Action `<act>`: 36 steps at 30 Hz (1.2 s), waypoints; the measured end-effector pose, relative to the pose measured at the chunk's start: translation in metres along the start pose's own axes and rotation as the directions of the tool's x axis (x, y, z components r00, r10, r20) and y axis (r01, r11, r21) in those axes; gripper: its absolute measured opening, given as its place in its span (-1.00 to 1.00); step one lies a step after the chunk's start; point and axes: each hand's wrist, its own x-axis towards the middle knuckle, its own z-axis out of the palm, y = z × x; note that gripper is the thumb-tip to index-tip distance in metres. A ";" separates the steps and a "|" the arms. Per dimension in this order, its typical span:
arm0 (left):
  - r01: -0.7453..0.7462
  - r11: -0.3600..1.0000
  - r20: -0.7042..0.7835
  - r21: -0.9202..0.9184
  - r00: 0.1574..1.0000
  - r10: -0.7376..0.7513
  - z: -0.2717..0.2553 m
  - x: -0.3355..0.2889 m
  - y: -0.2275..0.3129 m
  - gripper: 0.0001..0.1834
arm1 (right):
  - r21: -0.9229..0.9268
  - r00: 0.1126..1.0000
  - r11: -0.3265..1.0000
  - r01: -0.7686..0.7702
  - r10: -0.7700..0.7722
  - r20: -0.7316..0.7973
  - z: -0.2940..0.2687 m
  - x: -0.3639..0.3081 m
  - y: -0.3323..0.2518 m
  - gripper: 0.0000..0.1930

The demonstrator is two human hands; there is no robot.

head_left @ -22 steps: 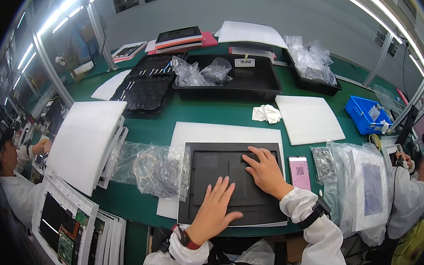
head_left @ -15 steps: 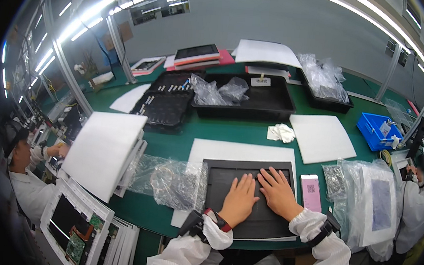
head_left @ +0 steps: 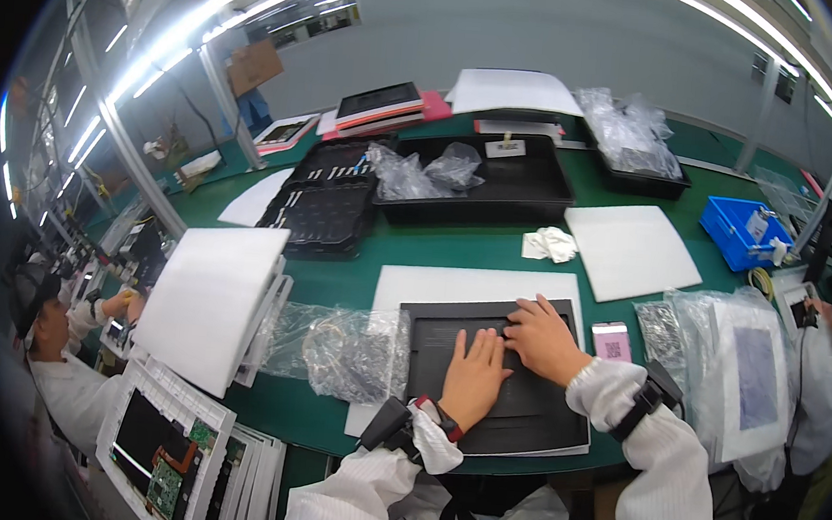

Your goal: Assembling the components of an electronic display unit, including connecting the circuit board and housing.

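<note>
A flat dark grey panel (head_left: 428, 359) with a recessed, framed middle lies in front of me on a white foam sheet (head_left: 478, 282). My left hand (head_left: 474, 377) rests flat on the recessed middle, its fingers stretched out toward the far edge. Farther up and to the right, my right hand (head_left: 544, 341) touches the panel near its far edge, fingers apart and a little bent. Neither hand grips anything. Just right of the panel lies a phone-like pink and white device (head_left: 611, 341) with a square code on its screen; my right sleeve partly covers it.
Clear plastic bags (head_left: 335, 351) lie left of the panel, beside stacked white foam sheets (head_left: 205, 302). Opened devices with circuit boards (head_left: 165, 465) stand lower left. Behind are a black tray (head_left: 529, 196), crumpled white cloth (head_left: 548, 243) and blue bin (head_left: 742, 237). People work at both sides.
My right hand has slid toward the panel's far edge, its fingers more bent. My left hand stays flat on the panel. My right sleeve now covers the lower part of the pink device.
</note>
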 end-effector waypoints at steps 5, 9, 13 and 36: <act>-0.042 0.999 0.031 0.034 0.999 0.040 0.006 -0.001 0.004 -0.46 | 0.356 0.920 0.864 -0.356 0.391 -0.030 0.023 0.017 0.023 -0.49; -0.040 0.999 0.037 0.011 0.999 0.040 0.006 -0.001 0.005 -0.47 | 0.312 0.840 0.782 -0.540 0.524 0.141 0.022 0.031 0.022 -0.30; -0.010 1.000 0.015 -0.011 1.000 0.010 -0.008 0.006 0.010 -0.49 | 0.268 0.844 0.801 -0.536 0.512 0.160 0.006 0.036 0.023 -0.33; 0.066 0.937 0.159 -0.343 0.987 -0.012 -0.045 -0.014 -0.015 -0.53 | 0.388 0.896 0.904 -0.181 0.314 -0.315 0.012 -0.025 -0.012 -0.58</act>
